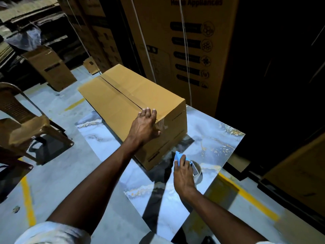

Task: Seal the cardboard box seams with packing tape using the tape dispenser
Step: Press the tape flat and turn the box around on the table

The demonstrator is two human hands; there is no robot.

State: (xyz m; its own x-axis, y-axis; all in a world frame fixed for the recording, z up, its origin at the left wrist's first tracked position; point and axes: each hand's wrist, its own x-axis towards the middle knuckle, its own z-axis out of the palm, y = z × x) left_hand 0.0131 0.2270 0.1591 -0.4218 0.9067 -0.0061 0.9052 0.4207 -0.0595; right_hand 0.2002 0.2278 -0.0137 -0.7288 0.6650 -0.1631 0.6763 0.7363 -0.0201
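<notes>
Both hands work the cardboard box's (pixel 123 95) near end: left hand (pixel 146 123) presses flat on the seam (pixel 121 93), which runs toward the table's (pixel 219 134) far-left corner, while right hand (pixel 182 175) grips the tape dispenser (pixel 179 156) just beside that end.

A brown plastic chair (pixel 26 124) stands left of the marble-patterned tabletop (pixel 219 138). Tall printed cartons (pixel 190 50) stand behind it, and an open carton (pixel 51 67) sits on the floor.

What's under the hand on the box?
The left hand lies on the cardboard box at its top edge; clear tape shows beside it. The seam end beneath is hidden.
</notes>
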